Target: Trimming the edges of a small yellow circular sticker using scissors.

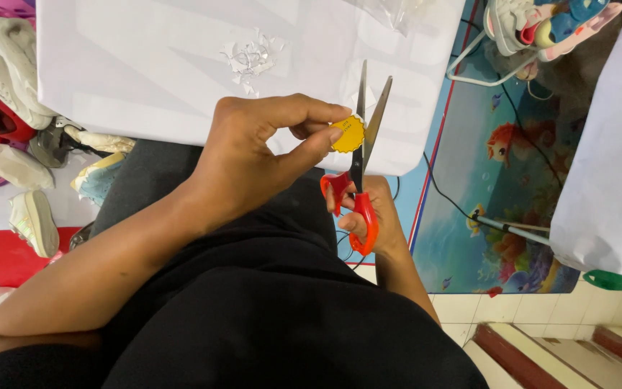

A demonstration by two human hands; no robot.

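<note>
It looked like a home, a lived-in room used for craft. Shoes (16,79) lay heaped on the floor at the left, a fish-printed play mat (512,180) covered tiles (484,306) at the right, and paper scraps (252,57) littered a white table (145,72).

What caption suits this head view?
Left hand pinches a small yellow disc between open scissors held by the right hand.

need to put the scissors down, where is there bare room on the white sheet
The white sheet is bare across its left and middle, between the paper scraps and the shoes at its left edge. Its near right corner is crowded: left hand pinching the yellow disc, right hand working the red-handled scissors.
</note>
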